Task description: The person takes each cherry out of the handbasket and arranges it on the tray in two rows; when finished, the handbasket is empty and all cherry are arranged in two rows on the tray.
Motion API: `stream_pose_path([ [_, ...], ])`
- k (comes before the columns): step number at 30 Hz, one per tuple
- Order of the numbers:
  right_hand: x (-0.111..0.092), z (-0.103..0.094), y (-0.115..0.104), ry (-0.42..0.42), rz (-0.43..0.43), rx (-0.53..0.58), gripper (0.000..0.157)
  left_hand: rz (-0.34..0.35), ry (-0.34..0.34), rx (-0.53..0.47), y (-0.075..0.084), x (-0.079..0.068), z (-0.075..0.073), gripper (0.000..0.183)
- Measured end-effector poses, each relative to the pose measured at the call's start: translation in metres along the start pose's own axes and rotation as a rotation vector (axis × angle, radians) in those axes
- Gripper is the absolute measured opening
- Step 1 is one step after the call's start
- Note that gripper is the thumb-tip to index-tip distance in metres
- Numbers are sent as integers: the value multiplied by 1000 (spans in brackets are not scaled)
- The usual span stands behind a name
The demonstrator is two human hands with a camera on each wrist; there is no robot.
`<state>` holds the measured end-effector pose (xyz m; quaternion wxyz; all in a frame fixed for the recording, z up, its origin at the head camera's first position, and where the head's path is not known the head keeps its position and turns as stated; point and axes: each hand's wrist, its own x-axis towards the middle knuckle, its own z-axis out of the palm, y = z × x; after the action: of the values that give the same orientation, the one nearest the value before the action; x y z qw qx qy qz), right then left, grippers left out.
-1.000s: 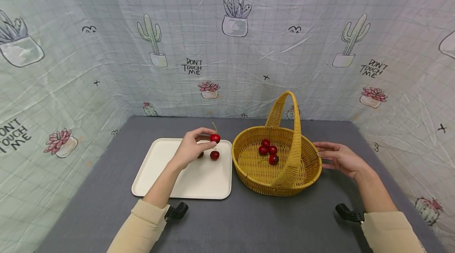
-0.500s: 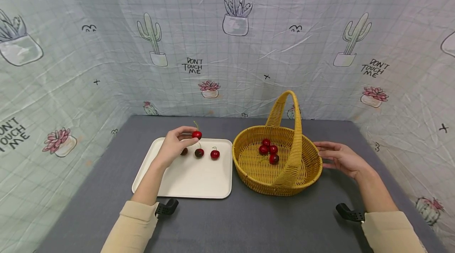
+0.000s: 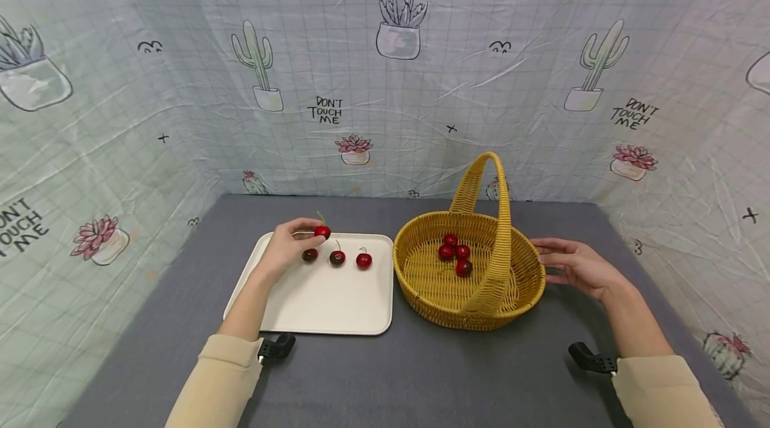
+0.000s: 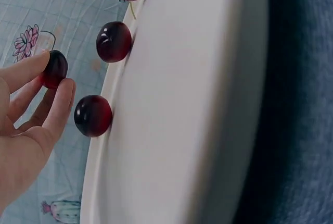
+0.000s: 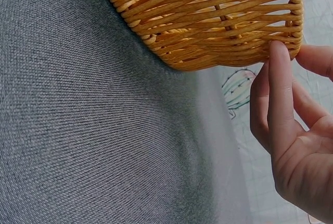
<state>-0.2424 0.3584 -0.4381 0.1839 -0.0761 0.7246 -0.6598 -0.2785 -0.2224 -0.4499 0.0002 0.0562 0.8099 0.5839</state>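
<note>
A: Where do I begin?

B: At lower left of centre, the person's left hand (image 3: 289,247) pinches a glossy, round, dark red cherry with a thin green stem (image 3: 322,233) between thumb and fingers, above the far part of a flat, cream, round-cornered tray (image 3: 325,304). A second ago this pair was farther right, close to the tray's right edge.

A: What does the shift mean?

B: Three dark red stemmed cherries (image 3: 337,258), in a row on the tray, now all show, and the pinched one is farther from the basket. I judge it not yet set down.

A: And the other hand?

B: At the right of the frame, the right hand (image 3: 577,271) touches the side of a golden-yellow, oval wicker basket (image 3: 433,313), fingers loosely extended, not clenched. Inside lie four red cherries (image 3: 462,253).

A: Anything in the way?

B: The basket's tall, arched wicker handle (image 3: 500,234) hides part of its inside, and the left hand covers the tray's upper left. Beyond the dark grey table (image 3: 421,374), a pale gridded curtain printed with potted plants (image 3: 505,107) fills the upper frame.
</note>
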Motion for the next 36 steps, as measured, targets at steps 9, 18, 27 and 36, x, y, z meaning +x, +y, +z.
stream_pose_path([
  [9,0,-1,-1,-8,0,11,44,-30,-4,31,-5,1,-3,43],
  [18,1,-2,0,-20,-3,9,42,-72,-11,42,-7,-3,-5,43],
  [27,1,-3,1,-25,-4,8,46,-49,-30,17,-10,-9,-11,43],
  [36,1,-3,1,-15,3,4,42,-62,-17,19,-11,-17,-24,42],
])
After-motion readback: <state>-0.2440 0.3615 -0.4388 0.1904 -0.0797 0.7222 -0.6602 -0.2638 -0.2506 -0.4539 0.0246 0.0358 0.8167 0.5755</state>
